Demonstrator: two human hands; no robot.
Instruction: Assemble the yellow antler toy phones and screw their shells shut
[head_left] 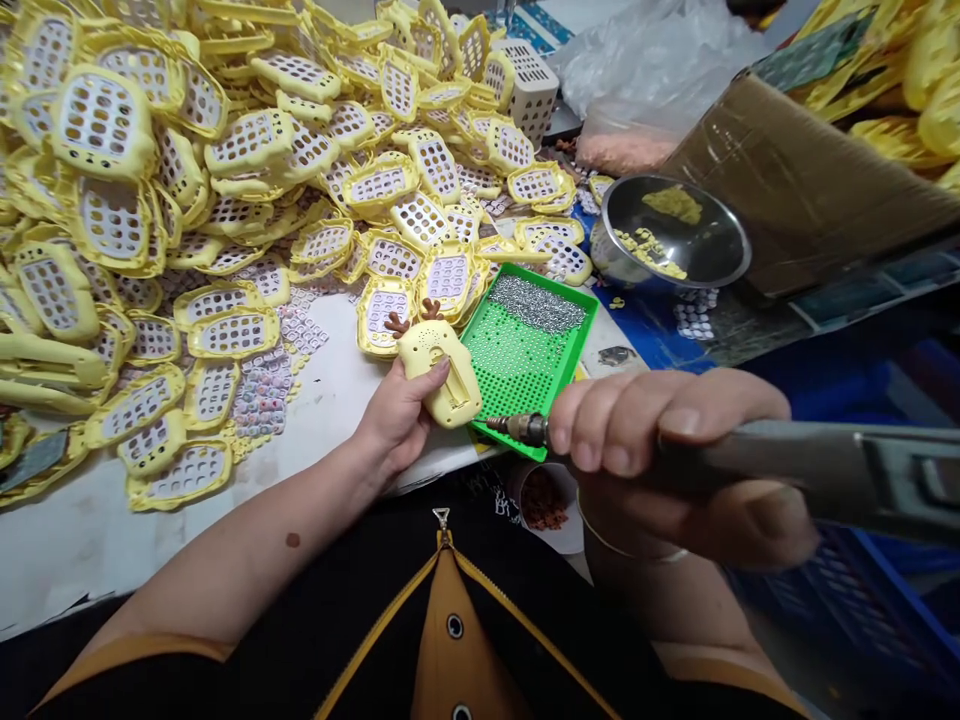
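My left hand (397,420) is closed around a yellow plastic toy phone casing (441,375), its thumb lying across the back. The casing shows screw holes, a long battery recess, and brown antlers (414,316) at its top end. In my right hand (667,450) is a grey electric screwdriver (847,470), its bit pointing left near the lower edge of the casing. I cannot tell whether the bit touches it. Just beyond the casing lies a green perforated tray (517,375) with a heap of small silver screws (536,303) in its far end.
Yellow casing halves (225,150) pile high across the left and back. A metal bowl (731,235) holds small yellow pieces. At the right stands a cardboard box (780,180). A white cup (570,520) with brown parts sits below the tray. Printed buttons (262,395) lie on the table.
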